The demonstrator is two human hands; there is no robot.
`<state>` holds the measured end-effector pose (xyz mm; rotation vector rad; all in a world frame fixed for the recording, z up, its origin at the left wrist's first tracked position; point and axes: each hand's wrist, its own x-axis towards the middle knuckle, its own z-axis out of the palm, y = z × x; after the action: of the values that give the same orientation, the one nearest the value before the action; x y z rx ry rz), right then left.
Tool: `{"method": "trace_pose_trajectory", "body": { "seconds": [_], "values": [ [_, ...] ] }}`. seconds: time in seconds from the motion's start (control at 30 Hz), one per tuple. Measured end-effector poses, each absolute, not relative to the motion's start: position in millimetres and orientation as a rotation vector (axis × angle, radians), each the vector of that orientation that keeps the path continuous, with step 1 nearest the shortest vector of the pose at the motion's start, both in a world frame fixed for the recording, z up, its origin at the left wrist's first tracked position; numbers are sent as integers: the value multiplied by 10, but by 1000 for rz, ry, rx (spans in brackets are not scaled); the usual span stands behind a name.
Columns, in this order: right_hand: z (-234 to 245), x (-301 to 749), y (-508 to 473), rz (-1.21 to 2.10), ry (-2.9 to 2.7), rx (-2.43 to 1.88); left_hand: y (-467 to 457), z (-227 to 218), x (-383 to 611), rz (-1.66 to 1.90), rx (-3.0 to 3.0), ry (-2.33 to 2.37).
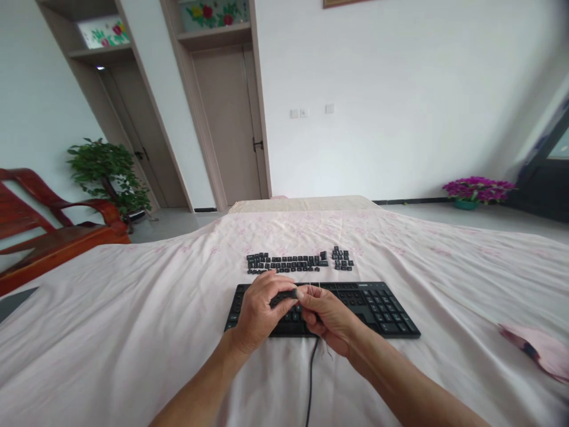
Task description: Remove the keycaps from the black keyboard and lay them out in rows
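My left hand (261, 299) is above the left half of a black keyboard (402, 325), its thumb and fingers pinching a small black keycap (294, 293). The thumb and forefinger of my right hand (328, 314) meet the keycap from the other side. Thin metal wires (319, 287) stick out above and below my right hand, which looks closed around a wire keycap puller. Bare sockets show on part of the keyboard, while the number pad (386, 309) has its keys. Both hands hide much of the board's middle.
Beyond the keyboard, loose keycaps lie in rows (288, 264), with a smaller group (342, 259) to their right. A black cable (312, 382) runs toward me over the pink cloth (133, 332). Pink fabric (533, 350) lies at right; a wooden chair (89, 219) stands at left.
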<state>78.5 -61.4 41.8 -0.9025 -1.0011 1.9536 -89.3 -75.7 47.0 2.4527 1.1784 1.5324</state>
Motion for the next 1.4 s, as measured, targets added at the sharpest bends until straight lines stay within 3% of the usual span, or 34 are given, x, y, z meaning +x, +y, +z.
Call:
{"method": "trace_pose_trajectory", "body": {
  "seconds": [0.17,0.33,0.53,0.93,1.4],
  "values": [
    [575,774,-286,1633,-1489,-1047,-733,361,-997,1463,2115,1420],
    [673,639,452,921,-1999,-1300,-585,168,-1232,1087,2197,1544],
    [616,225,1246,439,-2362,-1524,-447,-61,-1376,1017,2144,1553],
    [180,-230,1704,334,-2496,-1617,-437,-148,-1417,1031,2115,1501],
    [95,-299,1722,310,-2479,-1643,-429,-124,-1417,1010,2158,1505]
  ]
}}
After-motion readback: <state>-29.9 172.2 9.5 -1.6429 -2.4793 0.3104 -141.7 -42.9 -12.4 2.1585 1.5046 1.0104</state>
